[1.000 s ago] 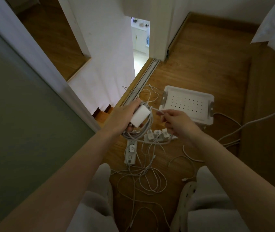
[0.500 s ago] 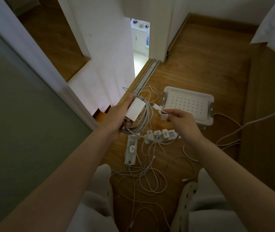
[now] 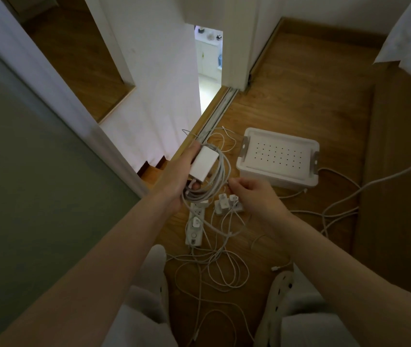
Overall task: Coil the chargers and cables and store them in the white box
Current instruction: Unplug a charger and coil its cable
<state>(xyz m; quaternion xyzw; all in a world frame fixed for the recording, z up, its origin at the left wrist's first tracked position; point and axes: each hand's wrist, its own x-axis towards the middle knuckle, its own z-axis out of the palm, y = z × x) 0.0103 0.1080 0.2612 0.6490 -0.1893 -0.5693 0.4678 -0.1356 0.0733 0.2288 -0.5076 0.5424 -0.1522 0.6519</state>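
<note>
My left hand (image 3: 178, 180) grips a white square charger (image 3: 204, 165) together with its coiled cable (image 3: 215, 182), held above the wooden floor. Just right of the coil, my right hand (image 3: 252, 194) pinches the loose end of that cable near the lower loops. The white box (image 3: 278, 159) stands on the floor beyond my right hand, its perforated lid on. Below the hands lie a white power strip (image 3: 195, 225), a few small white plugs (image 3: 227, 202) and a tangle of thin white cables (image 3: 218, 266).
A thicker white cable (image 3: 365, 186) runs off to the right across the floor. A sliding-door track (image 3: 220, 106) and a white wall edge lie to the left of the box. My two slippered feet (image 3: 281, 284) stand at the bottom.
My right hand has moved down and toward me along the cable, from beside the charger to the coil's lower edge. The left hand has tilted the charger slightly.
</note>
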